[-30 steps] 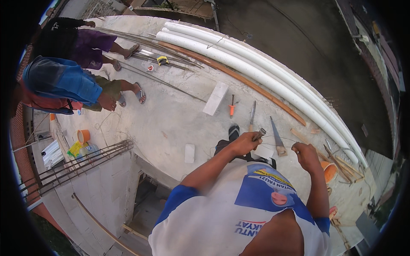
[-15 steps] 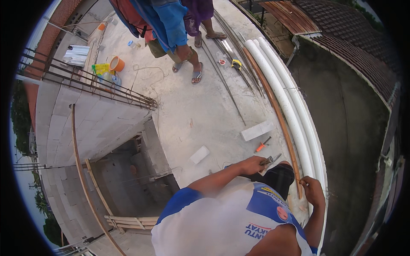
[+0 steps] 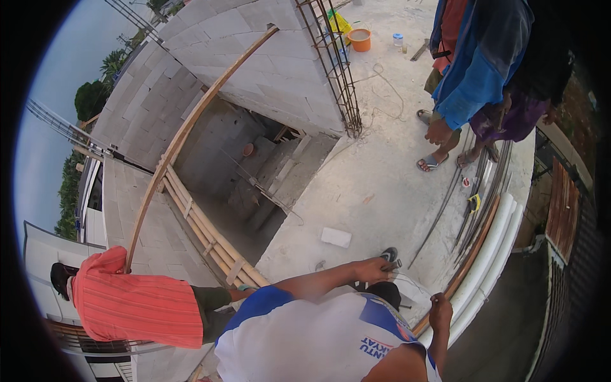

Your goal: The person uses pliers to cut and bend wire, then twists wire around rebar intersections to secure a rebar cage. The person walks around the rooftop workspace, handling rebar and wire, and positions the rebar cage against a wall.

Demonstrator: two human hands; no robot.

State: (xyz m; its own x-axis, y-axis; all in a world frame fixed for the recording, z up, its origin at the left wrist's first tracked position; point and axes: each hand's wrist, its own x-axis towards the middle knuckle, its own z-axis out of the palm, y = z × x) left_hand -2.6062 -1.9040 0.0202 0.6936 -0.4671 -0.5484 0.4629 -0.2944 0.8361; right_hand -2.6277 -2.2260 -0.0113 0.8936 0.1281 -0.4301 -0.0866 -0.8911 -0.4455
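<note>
The pipes (image 3: 485,261) are looking like smooth plastic; beside them, the plank (image 3: 459,280) is showing matt wood and the rods (image 3: 501,162) dull metal. Left of the pipes, the slab (image 3: 375,191) is showing rough, matt concrete and the tool (image 3: 392,265) dark metal.

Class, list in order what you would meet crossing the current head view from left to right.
Co-worker's red striped shirt → white block → the wearer's left hand with a metal tool → right hand → yellow-and-black tape measure → rusty corrugated sheet.
</note>
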